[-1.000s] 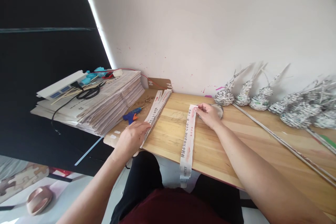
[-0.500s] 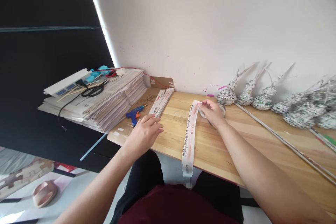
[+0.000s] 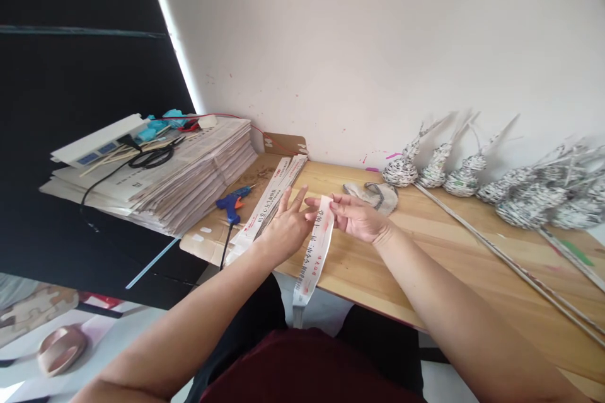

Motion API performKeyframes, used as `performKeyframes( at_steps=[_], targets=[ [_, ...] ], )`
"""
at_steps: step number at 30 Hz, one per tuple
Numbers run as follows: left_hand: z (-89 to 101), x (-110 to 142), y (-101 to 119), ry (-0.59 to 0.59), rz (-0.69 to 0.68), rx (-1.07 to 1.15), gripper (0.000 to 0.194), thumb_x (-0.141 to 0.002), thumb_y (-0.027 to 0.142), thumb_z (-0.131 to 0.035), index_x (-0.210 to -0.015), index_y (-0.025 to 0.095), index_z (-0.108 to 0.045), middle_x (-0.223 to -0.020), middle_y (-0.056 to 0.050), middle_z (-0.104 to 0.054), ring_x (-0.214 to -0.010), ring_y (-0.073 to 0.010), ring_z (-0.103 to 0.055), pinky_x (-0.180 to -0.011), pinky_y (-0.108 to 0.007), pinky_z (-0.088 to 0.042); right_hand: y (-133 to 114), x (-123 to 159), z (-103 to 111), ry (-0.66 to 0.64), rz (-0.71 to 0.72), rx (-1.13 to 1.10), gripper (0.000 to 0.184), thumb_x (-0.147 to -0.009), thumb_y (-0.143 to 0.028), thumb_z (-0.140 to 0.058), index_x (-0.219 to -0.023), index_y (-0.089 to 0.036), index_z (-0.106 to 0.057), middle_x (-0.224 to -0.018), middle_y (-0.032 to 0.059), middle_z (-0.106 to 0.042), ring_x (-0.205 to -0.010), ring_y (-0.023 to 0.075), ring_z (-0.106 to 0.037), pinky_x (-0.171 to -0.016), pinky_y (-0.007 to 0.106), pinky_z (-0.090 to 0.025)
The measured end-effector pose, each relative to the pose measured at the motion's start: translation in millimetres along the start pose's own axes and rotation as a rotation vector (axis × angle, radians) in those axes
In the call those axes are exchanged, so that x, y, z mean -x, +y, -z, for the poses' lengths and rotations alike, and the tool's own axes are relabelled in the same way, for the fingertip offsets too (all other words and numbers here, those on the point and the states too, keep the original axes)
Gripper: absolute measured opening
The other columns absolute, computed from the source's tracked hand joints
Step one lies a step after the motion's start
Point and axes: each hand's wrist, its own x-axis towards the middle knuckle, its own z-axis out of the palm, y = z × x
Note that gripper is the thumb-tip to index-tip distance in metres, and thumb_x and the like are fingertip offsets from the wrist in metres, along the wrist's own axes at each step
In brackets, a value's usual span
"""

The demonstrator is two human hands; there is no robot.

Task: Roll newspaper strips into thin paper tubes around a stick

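Observation:
A long newspaper strip [image 3: 314, 249] with black and red print hangs from my right hand [image 3: 357, 217]. The thumb and fingers of that hand pinch its upper end, while the lower end drops past the table's front edge. Close to the strip's left side is my left hand [image 3: 290, 230], palm down with its fingers spread; whether a fingertip touches the paper I cannot tell. Under and beyond this hand lies a pile of similar printed strips [image 3: 271, 195]. A blue glue gun [image 3: 231, 204] rests to the left on a cardboard sheet [image 3: 210, 233].
At left stands a thick newspaper stack [image 3: 198, 170] with a white power strip [image 3: 101, 141] and black cable on top. A grey knitted glove-like cloth [image 3: 380, 196] lies behind my right hand. Several woven paper forms [image 3: 460, 176] line the wall, near long paper rods [image 3: 501, 255].
My right hand has brought the strip leftward and nearer to my left hand. The left hand has moved right and spread its fingers. More of the grey cloth and the strip pile now shows.

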Motion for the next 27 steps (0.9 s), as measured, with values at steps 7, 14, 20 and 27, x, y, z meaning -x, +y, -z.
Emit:
performKeyframes(
  at_steps=[7, 14, 20, 27],
  targets=[
    [-0.5, -10, 5, -0.085, -0.082, -0.083, 0.03, -0.08, 0.008, -0.049, -0.102, 0.007, -0.068, -0.107, -0.02, -0.068, -0.141, -0.0354, -0.022, -0.114, -0.061, -0.01, -1, 1, 4, 0.022, -0.074, 0.009, 0.017, -0.081, -0.032, -0.068, -0.088, -0.018, -0.063, -0.11, 0.0101, -0.07, -0.105, 0.0238, -0.065, -0.09, 0.04, -0.051],
    [-4.1, -8, 7, -0.118, -0.142, -0.127, 0.04, -0.081, 0.011, -0.048, -0.118, 0.016, -0.064, -0.114, -0.013, -0.067, -0.133, -0.0314, -0.039, -0.114, -0.059, -0.01, -5, 5, 3, -0.001, -0.127, 0.053, 0.016, -0.08, -0.032, -0.068, -0.085, -0.02, -0.06, -0.109, 0.0085, -0.069, -0.104, 0.023, -0.065, -0.087, 0.039, -0.052],
    [-3.1, -5, 8, -0.148, -0.123, -0.174, 0.03, -0.084, 0.01, -0.046, -0.101, 0.011, -0.07, -0.102, -0.015, -0.069, -0.126, -0.0337, -0.046, -0.112, -0.059, -0.016, -4, 4, 2, 0.013, -0.092, 0.094, 0.016, -0.08, -0.032, -0.068, -0.083, -0.02, -0.059, -0.105, 0.0065, -0.07, -0.1, 0.0205, -0.066, -0.09, 0.037, -0.05],
    [15.5, 17, 8, -0.178, -0.062, 0.156, 0.021, -0.086, 0.007, -0.047, -0.094, 0.013, -0.066, -0.098, -0.014, -0.067, -0.109, -0.0259, -0.057, -0.092, -0.042, -0.048, -2, 0, 22, 0.242, 0.036, 0.135, 0.019, -0.077, -0.034, -0.071, -0.087, -0.022, -0.061, -0.104, 0.0058, -0.07, -0.104, 0.0216, -0.063, -0.09, 0.037, -0.05]
  ],
)
